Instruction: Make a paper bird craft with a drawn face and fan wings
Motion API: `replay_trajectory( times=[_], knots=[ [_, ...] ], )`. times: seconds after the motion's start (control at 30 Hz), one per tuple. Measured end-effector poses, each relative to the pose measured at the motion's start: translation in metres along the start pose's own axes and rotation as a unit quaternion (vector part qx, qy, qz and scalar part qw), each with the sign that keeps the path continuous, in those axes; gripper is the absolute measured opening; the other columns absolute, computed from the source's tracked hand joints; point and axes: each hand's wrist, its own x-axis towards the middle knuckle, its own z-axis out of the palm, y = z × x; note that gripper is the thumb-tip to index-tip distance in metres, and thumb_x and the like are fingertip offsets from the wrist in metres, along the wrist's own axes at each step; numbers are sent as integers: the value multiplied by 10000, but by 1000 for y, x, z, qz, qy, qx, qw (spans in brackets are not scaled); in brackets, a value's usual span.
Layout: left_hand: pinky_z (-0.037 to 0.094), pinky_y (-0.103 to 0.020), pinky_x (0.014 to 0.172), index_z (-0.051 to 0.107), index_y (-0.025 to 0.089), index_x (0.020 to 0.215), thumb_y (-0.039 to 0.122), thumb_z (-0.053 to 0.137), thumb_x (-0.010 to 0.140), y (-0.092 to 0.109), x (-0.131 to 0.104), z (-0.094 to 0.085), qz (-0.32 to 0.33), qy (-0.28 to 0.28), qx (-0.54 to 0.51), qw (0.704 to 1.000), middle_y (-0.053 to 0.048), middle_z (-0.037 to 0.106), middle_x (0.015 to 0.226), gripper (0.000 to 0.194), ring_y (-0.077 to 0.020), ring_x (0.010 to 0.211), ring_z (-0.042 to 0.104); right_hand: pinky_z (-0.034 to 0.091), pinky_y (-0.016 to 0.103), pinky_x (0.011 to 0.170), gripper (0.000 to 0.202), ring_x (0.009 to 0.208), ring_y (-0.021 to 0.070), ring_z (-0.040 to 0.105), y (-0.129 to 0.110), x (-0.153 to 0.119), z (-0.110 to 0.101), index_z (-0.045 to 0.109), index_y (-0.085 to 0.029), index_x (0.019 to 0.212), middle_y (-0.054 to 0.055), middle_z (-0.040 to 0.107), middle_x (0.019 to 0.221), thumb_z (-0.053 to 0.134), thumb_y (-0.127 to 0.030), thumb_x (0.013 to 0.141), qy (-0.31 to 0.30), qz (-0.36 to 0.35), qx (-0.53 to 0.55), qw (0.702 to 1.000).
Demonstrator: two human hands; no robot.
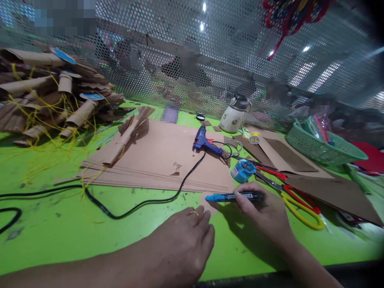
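Now, just right of lower centre, your right hand [265, 212] pinches the marker [220, 197], likely light, rigid, best held mid-barrel; your left hand [186, 238], fingers bunched, any pinch hidden, meets flimsy-looking paper [213, 209].

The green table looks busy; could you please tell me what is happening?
A person's right hand holds a blue-and-black marker pen, its blue end at a light-brown paper piece. The left hand rests by that piece's near edge. Beyond, a blue plastic glue gun lies on stacked brown paper sheets.
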Motion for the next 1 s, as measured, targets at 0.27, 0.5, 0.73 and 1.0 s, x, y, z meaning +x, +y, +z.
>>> replay_trajectory(
  times=[0.27, 0.5, 0.73, 1.0],
  knots=[
    [496, -449, 940, 596, 31, 1161, 121, 536, 881, 0, 0, 0, 6, -8, 3, 1000, -251, 644, 1192, 300, -335, 1181, 579, 465, 226, 460, 108, 472, 122, 574, -2, -1, 2, 670, -203, 778, -26, 639, 581, 644, -283, 845, 11, 13, 16, 1000],
    [506, -454, 934, 608, 14, 1156, 128, 496, 894, -2, 2, 0, 14, -9, 3, 1000, -266, 632, 1213, 307, -340, 1164, 591, 487, 237, 469, 132, 471, 128, 575, -4, 0, 1, 666, -211, 745, -23, 640, 573, 634, -289, 848, 2, 4, 1, 1000],
    [534, -479, 913, 616, -26, 1157, 125, 443, 906, 2, -2, -1, 17, 5, 18, 1000, -293, 620, 1228, 341, -375, 1143, 614, 462, 226, 461, 105, 467, 123, 565, -4, -2, 2, 679, -208, 733, -28, 630, 553, 671, -278, 810, 57, 32, 39, 997],
    [519, -449, 903, 663, 22, 1060, 109, 466, 905, 4, -2, -1, 29, 31, 24, 999, -245, 686, 1119, 265, -344, 1062, 652, 444, 221, 421, 100, 448, 122, 554, 0, -1, -1, 674, -198, 779, -20, 613, 526, 681, -273, 844, 184, 80, 129, 971]
  ],
)
